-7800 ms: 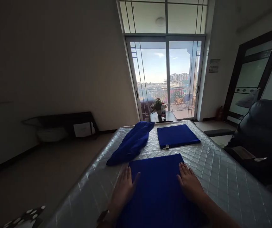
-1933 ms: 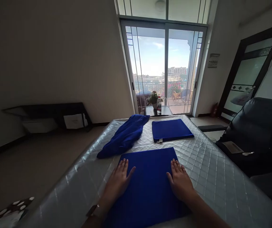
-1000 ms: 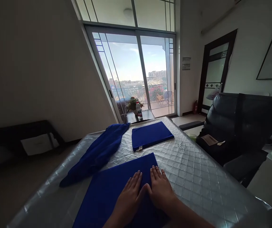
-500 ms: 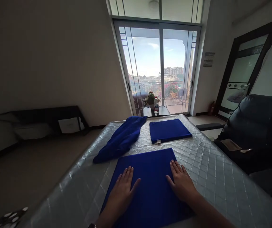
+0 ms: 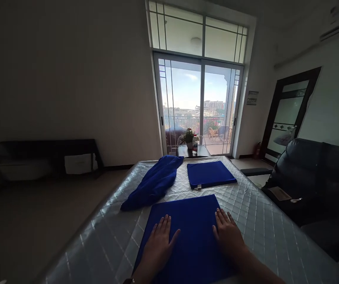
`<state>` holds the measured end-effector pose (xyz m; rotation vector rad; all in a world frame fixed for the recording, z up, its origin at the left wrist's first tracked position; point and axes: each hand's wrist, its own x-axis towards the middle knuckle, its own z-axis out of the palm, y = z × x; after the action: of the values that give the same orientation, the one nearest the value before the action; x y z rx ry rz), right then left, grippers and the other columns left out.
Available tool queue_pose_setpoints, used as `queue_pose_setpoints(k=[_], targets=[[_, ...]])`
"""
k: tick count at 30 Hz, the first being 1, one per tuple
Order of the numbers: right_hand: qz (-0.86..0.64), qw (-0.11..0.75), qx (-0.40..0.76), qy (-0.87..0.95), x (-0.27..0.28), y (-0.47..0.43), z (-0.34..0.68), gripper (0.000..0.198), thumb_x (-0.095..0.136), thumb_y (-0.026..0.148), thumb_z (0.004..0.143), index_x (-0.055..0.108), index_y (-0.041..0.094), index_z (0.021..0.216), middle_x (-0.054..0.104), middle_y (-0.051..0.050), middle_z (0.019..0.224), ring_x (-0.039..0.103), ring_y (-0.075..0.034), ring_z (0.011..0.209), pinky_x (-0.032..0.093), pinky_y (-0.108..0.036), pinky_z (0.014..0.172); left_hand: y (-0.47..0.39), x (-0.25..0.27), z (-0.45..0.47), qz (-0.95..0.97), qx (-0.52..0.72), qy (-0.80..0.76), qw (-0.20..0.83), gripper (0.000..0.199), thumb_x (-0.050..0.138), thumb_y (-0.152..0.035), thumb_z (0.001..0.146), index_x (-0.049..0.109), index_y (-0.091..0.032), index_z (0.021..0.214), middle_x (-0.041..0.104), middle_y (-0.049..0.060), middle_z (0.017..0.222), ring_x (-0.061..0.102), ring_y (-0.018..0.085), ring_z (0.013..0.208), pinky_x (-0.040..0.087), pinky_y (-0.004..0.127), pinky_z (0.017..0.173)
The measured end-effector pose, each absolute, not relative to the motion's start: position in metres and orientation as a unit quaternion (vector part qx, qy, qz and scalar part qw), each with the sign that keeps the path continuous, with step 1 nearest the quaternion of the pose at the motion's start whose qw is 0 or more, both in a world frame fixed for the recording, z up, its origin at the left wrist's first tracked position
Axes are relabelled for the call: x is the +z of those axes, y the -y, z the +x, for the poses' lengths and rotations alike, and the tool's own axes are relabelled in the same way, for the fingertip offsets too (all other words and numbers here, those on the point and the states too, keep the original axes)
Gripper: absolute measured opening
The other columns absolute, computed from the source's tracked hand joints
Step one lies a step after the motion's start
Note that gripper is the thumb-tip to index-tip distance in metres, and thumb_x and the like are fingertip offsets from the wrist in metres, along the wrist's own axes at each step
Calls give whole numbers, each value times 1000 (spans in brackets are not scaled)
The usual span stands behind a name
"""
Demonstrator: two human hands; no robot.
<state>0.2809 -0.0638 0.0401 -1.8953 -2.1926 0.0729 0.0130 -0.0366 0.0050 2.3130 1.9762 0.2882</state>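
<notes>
A flat, folded blue cloth (image 5: pixel 191 236) lies on the quilted silver cover nearest to me. My left hand (image 5: pixel 160 241) rests flat on its left part, with fingers together and the thumb stretched out to the right. On its right edge lies my right hand (image 5: pixel 229 232), palm down and fingers stretched forward. Farther off is a second flat blue cloth (image 5: pixel 210 173), folded to a rectangle, with a small white tag at its near edge. To the left of that, a crumpled blue cloth (image 5: pixel 154 183) lies slantwise.
The quilted silver cover (image 5: pixel 264 221) spreads over the wide surface under the cloths. Beyond its far edge stand a potted plant (image 5: pixel 188 137) and a bottle (image 5: pixel 195 144) on a small dark table. A black armchair (image 5: pixel 314 177) is at the right. Glass sliding doors (image 5: pixel 181 98) are ahead.
The view has tilted upward, so the room sits lower in the picture. Both hands stay flat on the near cloth; the right thumb now lies closer to its fingers.
</notes>
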Motion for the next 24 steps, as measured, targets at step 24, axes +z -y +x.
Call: queue_pose_setpoints(k=[24], targets=[[-632,81,183,749,-5,98,315,66,29,62,92,15,48,155,20,18,160,12,-22,152,20,-47,129,45,1,64,814,129,-565,37,65,32,-64,95,44,-32,151,41,3,161,37,30,149,37,53,124]])
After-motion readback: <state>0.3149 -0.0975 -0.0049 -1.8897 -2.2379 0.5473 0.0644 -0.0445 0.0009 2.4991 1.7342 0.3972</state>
